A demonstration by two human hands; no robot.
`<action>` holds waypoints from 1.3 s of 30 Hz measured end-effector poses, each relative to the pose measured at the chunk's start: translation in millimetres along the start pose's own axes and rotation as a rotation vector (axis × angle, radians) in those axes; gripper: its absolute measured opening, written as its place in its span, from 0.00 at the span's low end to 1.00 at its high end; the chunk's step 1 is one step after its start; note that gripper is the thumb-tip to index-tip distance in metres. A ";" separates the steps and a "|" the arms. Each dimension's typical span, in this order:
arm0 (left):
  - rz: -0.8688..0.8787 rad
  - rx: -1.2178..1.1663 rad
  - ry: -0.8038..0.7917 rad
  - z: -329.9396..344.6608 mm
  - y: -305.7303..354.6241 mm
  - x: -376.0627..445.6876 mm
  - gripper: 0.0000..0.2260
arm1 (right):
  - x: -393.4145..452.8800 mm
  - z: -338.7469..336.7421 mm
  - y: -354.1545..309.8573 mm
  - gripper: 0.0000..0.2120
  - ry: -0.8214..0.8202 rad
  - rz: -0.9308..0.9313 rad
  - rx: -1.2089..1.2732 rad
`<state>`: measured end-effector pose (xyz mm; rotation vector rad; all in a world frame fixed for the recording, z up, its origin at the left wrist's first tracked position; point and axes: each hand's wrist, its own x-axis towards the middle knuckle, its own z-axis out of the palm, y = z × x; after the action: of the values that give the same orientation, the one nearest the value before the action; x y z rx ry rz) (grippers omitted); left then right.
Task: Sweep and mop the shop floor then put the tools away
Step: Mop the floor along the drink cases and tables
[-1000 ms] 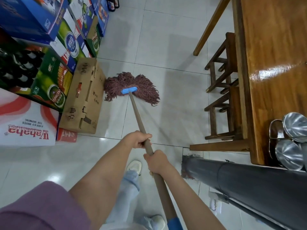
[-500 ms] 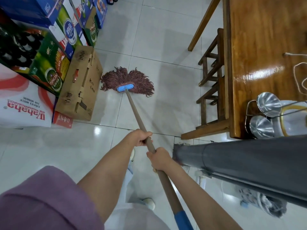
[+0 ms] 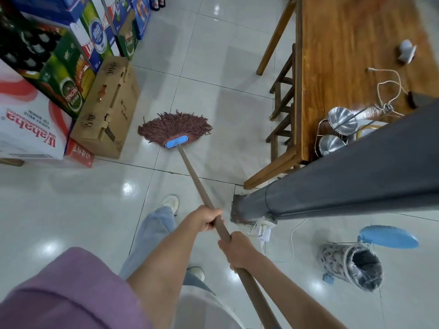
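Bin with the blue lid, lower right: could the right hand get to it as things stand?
Probably not right away. The right hand grips the mop handle, so it must let go first. The floor toward the bin looks free apart from a thin white cable.

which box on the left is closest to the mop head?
The plain brown cardboard box, on the floor just left of the mop head. The other boxes are printed ones, stacked farther left.
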<state>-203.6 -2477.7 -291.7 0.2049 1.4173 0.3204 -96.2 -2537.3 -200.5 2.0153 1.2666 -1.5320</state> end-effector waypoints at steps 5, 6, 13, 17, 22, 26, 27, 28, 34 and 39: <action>0.000 0.010 0.025 9.1 -27.9 -2.8 0.05 | -11.7 9.1 22.5 0.11 -0.002 0.019 -0.025; -0.003 0.013 0.025 8.1 -28.8 -3.1 0.05 | -11.7 11.1 22.2 0.12 -0.001 0.018 -0.026; -0.016 0.035 0.031 -18.3 -8.9 -1.3 0.08 | -0.5 19.2 -9.8 0.10 -0.007 0.022 0.045; -0.048 0.070 0.016 -35.7 3.5 2.6 0.07 | 2.8 24.3 -29.4 0.10 -0.018 0.036 0.059; -0.036 0.092 0.012 -62.8 33.4 14.3 0.07 | 17.1 25.7 -66.9 0.13 0.019 0.014 0.060; -0.039 0.110 0.030 -94.4 63.4 21.5 0.07 | 33.0 30.7 -108.5 0.14 0.024 0.016 0.102; -0.043 0.114 0.033 -103.2 69.4 22.4 0.07 | 35.7 34.4 -117.7 0.14 0.022 0.018 0.107; -0.049 0.116 0.032 -111.1 73.8 22.5 0.07 | 37.3 38.5 -125.2 0.14 0.023 0.016 0.111; -0.075 0.178 0.041 -131.9 65.7 14.8 0.07 | 31.4 65.3 -137.8 0.13 0.030 0.044 0.125; -0.063 0.169 0.017 -137.7 42.8 3.3 0.07 | 18.7 88.1 -128.0 0.13 0.033 0.051 0.088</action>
<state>-343.4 -2443.3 -300.8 0.2947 1.4656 0.1507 -250.4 -2517.7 -218.0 2.1188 1.1692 -1.5632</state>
